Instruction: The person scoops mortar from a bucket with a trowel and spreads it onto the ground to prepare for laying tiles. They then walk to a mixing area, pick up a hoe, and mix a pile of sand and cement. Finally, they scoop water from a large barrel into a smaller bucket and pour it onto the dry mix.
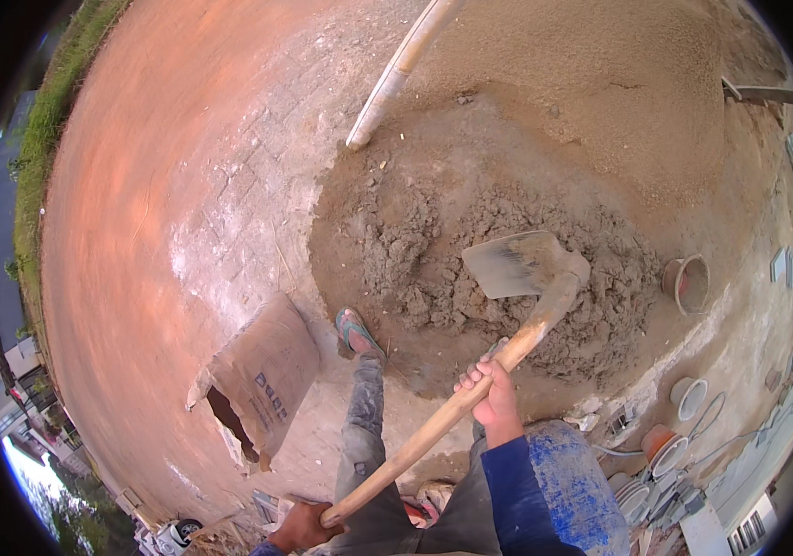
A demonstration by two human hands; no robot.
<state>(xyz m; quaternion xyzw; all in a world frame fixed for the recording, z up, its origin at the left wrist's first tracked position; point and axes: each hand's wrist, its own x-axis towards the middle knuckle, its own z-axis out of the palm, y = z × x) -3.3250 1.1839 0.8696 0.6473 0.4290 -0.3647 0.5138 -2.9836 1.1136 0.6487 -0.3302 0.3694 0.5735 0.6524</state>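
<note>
Both hands grip a long wooden-handled hoe that slants up to the right across my legs. My left hand is wrapped round the handle's near end, at the lower edge. Farther up the shaft, my right hand is closed round it, below a blue sleeve. The hoe's broad, grey, smeared blade points left, over a heap of wet, lumpy grey mortar; whether it touches the heap I cannot tell. My sandalled left foot stands at the heap's near left edge.
An opened brown paper sack lies left of my leg. A pale pole reaches in from the top, near a sand pile. To the right are a bucket, a white-rimmed bucket and a blue-stained drum.
</note>
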